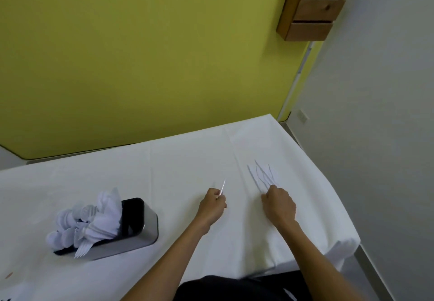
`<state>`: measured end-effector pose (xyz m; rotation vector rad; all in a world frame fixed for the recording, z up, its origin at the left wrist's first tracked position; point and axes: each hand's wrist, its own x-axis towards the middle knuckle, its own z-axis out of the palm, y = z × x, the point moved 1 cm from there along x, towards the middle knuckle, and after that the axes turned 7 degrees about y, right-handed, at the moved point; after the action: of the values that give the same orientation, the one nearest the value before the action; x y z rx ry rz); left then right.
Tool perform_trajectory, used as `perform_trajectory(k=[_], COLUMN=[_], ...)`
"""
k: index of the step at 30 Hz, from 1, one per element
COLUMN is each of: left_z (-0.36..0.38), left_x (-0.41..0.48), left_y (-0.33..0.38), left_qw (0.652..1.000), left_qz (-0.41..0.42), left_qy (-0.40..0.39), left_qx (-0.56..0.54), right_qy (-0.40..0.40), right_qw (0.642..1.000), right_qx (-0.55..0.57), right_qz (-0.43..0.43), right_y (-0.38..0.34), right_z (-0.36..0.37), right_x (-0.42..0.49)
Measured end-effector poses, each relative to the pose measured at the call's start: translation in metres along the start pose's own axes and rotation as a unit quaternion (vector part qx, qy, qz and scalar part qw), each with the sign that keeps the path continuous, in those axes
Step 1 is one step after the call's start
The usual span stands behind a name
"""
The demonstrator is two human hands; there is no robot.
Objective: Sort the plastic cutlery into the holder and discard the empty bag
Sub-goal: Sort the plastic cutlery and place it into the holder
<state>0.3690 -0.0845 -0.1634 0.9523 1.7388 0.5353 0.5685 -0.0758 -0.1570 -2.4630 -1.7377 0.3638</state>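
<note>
Left grip: pinching one white utensil, head hidden in fist.
Right grip: fingers curled on loose cutlery; closure unclear.
Holder: left of both.

Two hands, one holder, one knife held, about four loose cutlery pieces, three wooden drawers.

A metal holder stands on the white-covered table, crammed with white plastic cutlery that leans out of its left end. Right of the holder, the left hand is closed around one white utensil whose end pokes up past the fingers. Farther right of the holder, the right hand rests its fingertips on a small fan of loose white pieces lying flat on the cloth.
</note>
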Motion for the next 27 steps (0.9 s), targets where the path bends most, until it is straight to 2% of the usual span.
perform_trajectory(k=[3, 8, 10, 12, 13, 16, 19, 23, 27], left_z=[0.011, 0.027, 0.034, 0.035, 0.034, 0.031, 0.030, 0.034, 0.038], left_x=[0.008, 0.016, 0.023, 0.026, 0.027, 0.030, 0.031, 0.028, 0.027], left_y=[0.003, 0.018, 0.025, 0.030, 0.032, 0.032, 0.031, 0.032, 0.031], left_qw=[0.999, 0.997, 0.998, 0.998, 0.998, 0.997, 0.994, 0.980, 0.984], left_qz=[-0.020, -0.038, -0.028, -0.019, -0.020, -0.031, -0.047, -0.089, -0.080], left_qy=[0.000, -0.008, -0.008, -0.005, 0.000, 0.020, 0.026, 0.014, 0.014], left_qx=[-0.042, -0.068, -0.061, -0.060, -0.059, -0.065, -0.098, -0.178, -0.156], right_qy=[-0.030, -0.122, -0.153, -0.140, -0.107, 0.001, -0.013, -0.061, -0.119], right_qw=[0.999, 0.972, 0.958, 0.954, 0.959, 0.990, 0.999, 0.997, 0.989], right_qx=[-0.005, 0.163, 0.189, 0.215, 0.225, 0.138, 0.029, -0.030, -0.009], right_qz=[-0.030, -0.116, -0.152, -0.153, -0.135, -0.040, 0.009, -0.029, -0.091], right_y=[-0.001, -0.010, -0.013, -0.010, -0.005, 0.019, 0.034, 0.026, 0.015], right_z=[-0.004, -0.014, -0.018, -0.019, -0.019, -0.017, -0.013, -0.009, -0.008], right_x=[0.004, -0.013, -0.018, -0.017, -0.012, 0.006, 0.017, 0.016, 0.008])
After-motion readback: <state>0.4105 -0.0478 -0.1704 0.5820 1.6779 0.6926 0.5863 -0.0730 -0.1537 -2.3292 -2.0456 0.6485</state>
